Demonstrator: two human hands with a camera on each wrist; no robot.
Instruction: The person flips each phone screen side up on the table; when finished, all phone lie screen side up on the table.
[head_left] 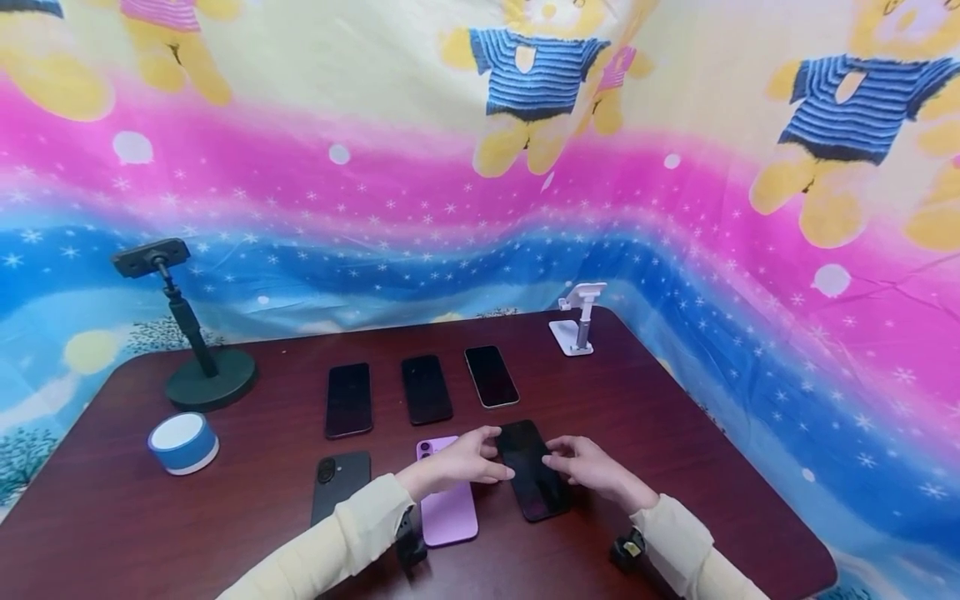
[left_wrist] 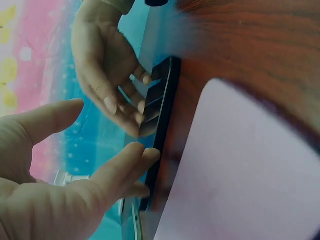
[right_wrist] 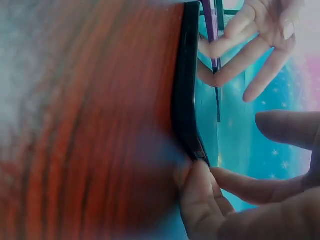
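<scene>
A black phone (head_left: 534, 471) lies screen up on the dark red-brown table (head_left: 270, 500). My left hand (head_left: 467, 460) is at its left edge, fingertips touching the phone's side while the thumb stands apart, as the left wrist view shows. On the opposite side is my right hand (head_left: 592, 467); in the right wrist view its fingers (right_wrist: 200, 192) touch the phone's edge near a corner, with the thumb raised clear. Beneath my left forearm, partly covered, a purple phone (head_left: 450, 512) lies back up. Left of that sits a dark grey phone (head_left: 341, 483), back up, partly hidden by the sleeve.
Farther back lie three dark-screened phones: left (head_left: 348, 400), middle (head_left: 427, 389) and right (head_left: 492, 377). A black phone stand (head_left: 210, 379) and a blue-and-white round object (head_left: 183, 443) stand at left, a white phone stand (head_left: 576, 325) at back right. A printed curtain (head_left: 420, 192) hangs behind.
</scene>
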